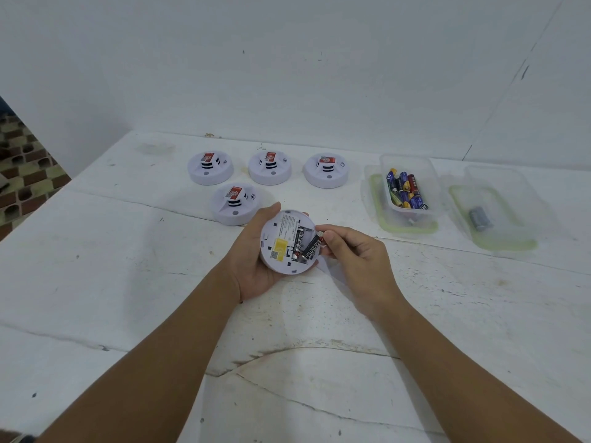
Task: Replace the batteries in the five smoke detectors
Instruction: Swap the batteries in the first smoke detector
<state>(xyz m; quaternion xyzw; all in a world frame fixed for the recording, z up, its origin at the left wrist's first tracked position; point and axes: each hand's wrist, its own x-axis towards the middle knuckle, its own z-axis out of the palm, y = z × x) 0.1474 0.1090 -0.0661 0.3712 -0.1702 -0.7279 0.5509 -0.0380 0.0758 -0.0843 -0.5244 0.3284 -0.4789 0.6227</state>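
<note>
Left hand (256, 263) cradles detector (287, 241) | right hand (355, 254) pinches tilted battery (315, 246) | risk: slipping, misseating.

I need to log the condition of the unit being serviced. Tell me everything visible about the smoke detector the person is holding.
The held smoke detector is a round white disc, plastic by its look, turned underside up above the table. Its back shows printed text, a yellow label and an open battery bay. One black battery lies in the bay; a second black battery is tilted at the bay's edge, pinched by the right hand. The left hand cradles the disc from below.
</note>
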